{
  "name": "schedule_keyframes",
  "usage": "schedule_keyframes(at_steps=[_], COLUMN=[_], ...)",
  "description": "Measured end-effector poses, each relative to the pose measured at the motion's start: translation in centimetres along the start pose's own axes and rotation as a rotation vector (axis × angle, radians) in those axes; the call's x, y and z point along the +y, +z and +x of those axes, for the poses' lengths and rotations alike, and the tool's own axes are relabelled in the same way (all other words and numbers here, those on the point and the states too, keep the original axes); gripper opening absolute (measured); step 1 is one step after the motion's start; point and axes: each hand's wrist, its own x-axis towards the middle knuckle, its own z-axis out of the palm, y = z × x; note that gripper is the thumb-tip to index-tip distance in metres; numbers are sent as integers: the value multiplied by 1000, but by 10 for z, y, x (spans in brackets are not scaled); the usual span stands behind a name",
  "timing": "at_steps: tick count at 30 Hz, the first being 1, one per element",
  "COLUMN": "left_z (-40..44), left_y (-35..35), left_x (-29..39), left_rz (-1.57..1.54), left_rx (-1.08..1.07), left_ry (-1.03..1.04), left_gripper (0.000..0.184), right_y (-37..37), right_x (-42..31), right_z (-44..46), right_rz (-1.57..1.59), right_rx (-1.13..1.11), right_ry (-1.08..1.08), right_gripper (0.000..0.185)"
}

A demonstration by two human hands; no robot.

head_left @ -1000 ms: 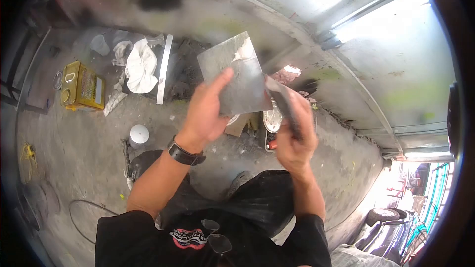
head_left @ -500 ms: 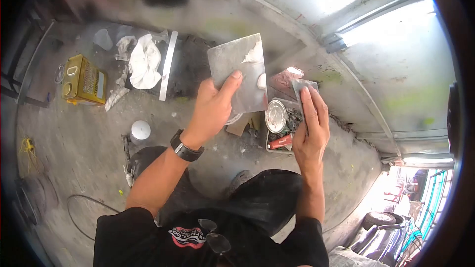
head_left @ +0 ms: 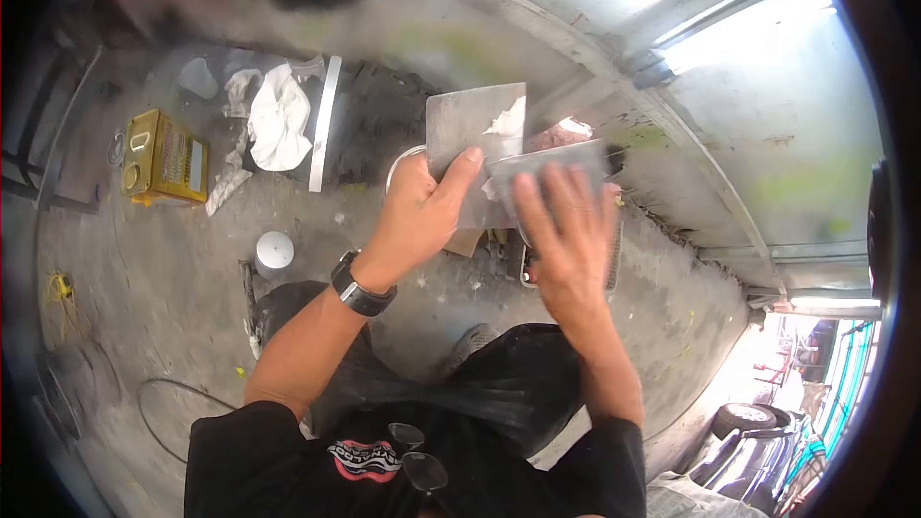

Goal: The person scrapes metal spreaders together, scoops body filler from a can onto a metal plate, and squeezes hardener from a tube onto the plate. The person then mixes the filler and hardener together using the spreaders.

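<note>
My left hand (head_left: 417, 221) grips a flat grey metal plate (head_left: 460, 117), its thumb pressed on the upper face. A patch of white, putty-like paste (head_left: 507, 119) lies near the plate's right edge. My right hand (head_left: 571, 245), smeared by motion, holds a thin grey spreader (head_left: 526, 166) with its fingers stretched over the top. The spreader overlaps the plate's lower right side; whether they touch I cannot tell. Below the right hand, a tray of odds and ends (head_left: 612, 264) is mostly covered. A round white rim (head_left: 394, 165) peeks out behind my left hand.
A yellow metal can (head_left: 165, 161) stands on the floor at left. Near it lie a crumpled white cloth (head_left: 280, 120) and a long white strip (head_left: 325, 125). A white-topped round container (head_left: 274, 250) sits left of my knee. A metal panel wall (head_left: 767, 182) rises at right.
My right hand has swung left with the spreader, from above the tray onto the plate's side. The plate has dropped slightly and turned more upright. The spreader now hides part of it.
</note>
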Motion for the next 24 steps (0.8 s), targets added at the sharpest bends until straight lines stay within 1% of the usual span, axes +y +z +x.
schedule_keyframes(at_steps=[3,6,7,8,9,11,12,14,15,16,18,19,21,24], left_z=[0,6,6,6,6,8,8,9,7,6,3,3,3,4], left_y=[-9,-3,-1,1,3,6,6,-10,-10,-10,-7,-5,-2,-5], left_x=[6,-10,-9,-6,-3,9,12,0,-2,-5,-4,-7,-20,-22], left_rz=[38,-212,-321,-431,-541,-532,-523,-182,-81,19,84,102,135,239], left_rx=[-55,-19,-10,1,16,104,145,-3,-50,-95,-111,-76,3,63], left_ry=[-190,-114,-134,-153,-173,-171,-174,-129,-110,-87,-32,12,98,44], left_gripper=[28,26,26,26,25,28,30,30,30,30,31,31,40,37], right_y=[-15,-9,-2,12,20,27,26,17,7,1,1,1,0,8], right_x=[7,9,8,9,14,30,28,34,34,32,33,32,23,10], right_z=[3,6,6,1,-6,-21,-21,-16,-9,-2,4,7,4,-10], right_rz=[187,613,746,738,546,165,139,220,258,73,123,151,172,199], right_rx=[-58,107,155,49,-9,-130,-118,-21,28,-9,-94,-139,-197,-246], right_ry=[-9,153,196,218,162,35,44,81,107,35,-65,-126,-238,-319], right_gripper=[56,61,64,66,66,67,68,65,64,65,63,62,56,54])
